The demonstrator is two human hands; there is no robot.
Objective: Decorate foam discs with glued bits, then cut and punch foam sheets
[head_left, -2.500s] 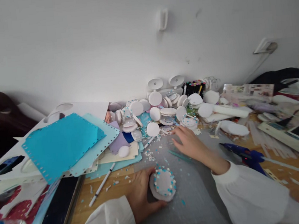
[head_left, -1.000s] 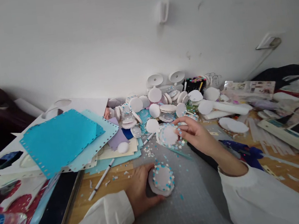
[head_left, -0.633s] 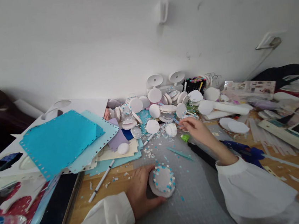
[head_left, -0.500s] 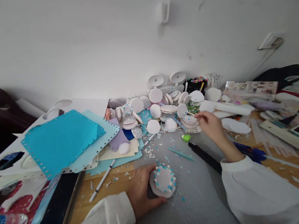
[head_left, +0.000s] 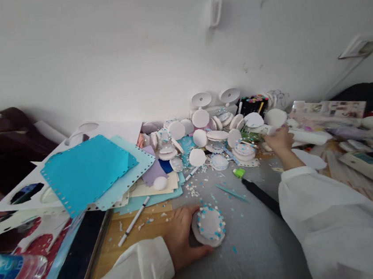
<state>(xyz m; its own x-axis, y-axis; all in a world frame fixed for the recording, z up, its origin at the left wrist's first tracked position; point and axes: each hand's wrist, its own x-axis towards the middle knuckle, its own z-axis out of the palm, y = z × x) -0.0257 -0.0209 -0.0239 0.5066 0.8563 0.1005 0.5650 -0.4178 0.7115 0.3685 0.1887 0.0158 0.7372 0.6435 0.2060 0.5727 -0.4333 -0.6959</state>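
My left hand (head_left: 183, 241) curves around the left edge of a round white layered disc (head_left: 210, 222) lying flat on the grey mat (head_left: 252, 257). Thumb and fingers press its rim, and small blue and white pieces form a ring on its top. My right hand (head_left: 280, 140) is stretched to the back right, among white discs and a white roll (head_left: 313, 137). Its fingertips point down and are blurred, so I cannot make out whether they hold anything. Left of that hand sits a stack of decorated discs (head_left: 244, 150).
A green-tipped black tool (head_left: 262, 196) and a thin teal stick (head_left: 231, 192) lie on the mat. Blue punched sheets (head_left: 90, 172), a white pen (head_left: 134, 221), a dark phone (head_left: 81, 250) and a plastic bottle (head_left: 7, 273) are at the left. Markers (head_left: 252, 105) stand at the back.
My right hand has moved away from the decorated stack, rightward to the white pieces beside the roll. My left hand keeps its grip on the disc. The view has shifted slightly.
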